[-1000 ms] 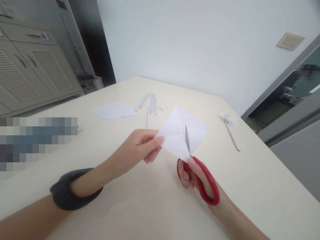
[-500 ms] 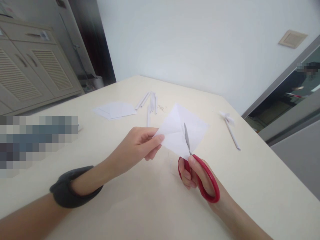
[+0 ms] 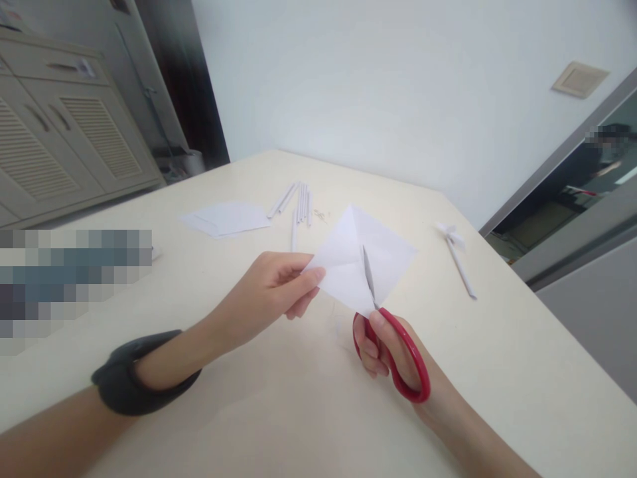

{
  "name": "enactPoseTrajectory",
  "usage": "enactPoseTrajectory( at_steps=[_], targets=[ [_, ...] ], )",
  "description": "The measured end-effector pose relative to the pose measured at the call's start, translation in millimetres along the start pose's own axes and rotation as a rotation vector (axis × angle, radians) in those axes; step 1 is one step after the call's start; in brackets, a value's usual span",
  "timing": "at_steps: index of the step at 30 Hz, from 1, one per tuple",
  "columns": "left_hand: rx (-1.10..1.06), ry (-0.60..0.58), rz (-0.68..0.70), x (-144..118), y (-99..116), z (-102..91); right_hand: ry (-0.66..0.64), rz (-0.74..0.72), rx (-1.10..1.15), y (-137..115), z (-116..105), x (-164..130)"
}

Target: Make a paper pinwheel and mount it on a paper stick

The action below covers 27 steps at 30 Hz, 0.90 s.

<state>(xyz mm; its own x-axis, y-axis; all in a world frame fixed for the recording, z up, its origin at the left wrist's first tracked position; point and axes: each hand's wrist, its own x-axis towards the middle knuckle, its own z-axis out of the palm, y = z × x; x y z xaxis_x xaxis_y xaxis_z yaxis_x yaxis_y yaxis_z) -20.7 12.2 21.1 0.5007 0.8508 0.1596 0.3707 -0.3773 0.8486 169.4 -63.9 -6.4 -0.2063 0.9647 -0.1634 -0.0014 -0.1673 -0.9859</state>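
One cream desk (image 3: 497, 372). One flat stack of white sheets (image 3: 226, 219) far left; a bundle of rolled paper sticks (image 3: 300, 202), at least five, just right of it; one paper pinwheel (image 3: 456, 255) far right. One creased paper square (image 3: 363, 262), held above the desk centre. Left hand (image 3: 279, 289) pinches its left corner, fingers together. Right hand (image 3: 385, 348) is clamped on one pair of red scissors (image 3: 398, 358), blade across the square's near edge.
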Motion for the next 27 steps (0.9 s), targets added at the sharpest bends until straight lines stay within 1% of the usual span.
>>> enactPoseTrajectory(
  at_steps=[6,11,16,21,27],
  targets=[
    [-0.002,-0.004,-0.001,-1.1,0.9,-0.3,-0.014,0.020,-0.029,0.0,-1.5,1.4],
    [0.013,0.019,0.003,0.2,2.1,1.2,-0.011,0.026,-0.034,-0.3,-1.6,1.6],
    [0.011,0.011,0.001,-0.2,1.8,0.5,0.034,0.018,-0.033,-1.2,0.9,0.1],
    [-0.004,0.002,-0.011,-1.4,0.3,0.0,0.002,0.028,-0.058,0.7,-1.3,0.1],
    [-0.011,-0.002,-0.004,-0.9,0.5,1.0,-0.003,-0.005,0.003,8.2,-3.3,1.8]
  ],
)
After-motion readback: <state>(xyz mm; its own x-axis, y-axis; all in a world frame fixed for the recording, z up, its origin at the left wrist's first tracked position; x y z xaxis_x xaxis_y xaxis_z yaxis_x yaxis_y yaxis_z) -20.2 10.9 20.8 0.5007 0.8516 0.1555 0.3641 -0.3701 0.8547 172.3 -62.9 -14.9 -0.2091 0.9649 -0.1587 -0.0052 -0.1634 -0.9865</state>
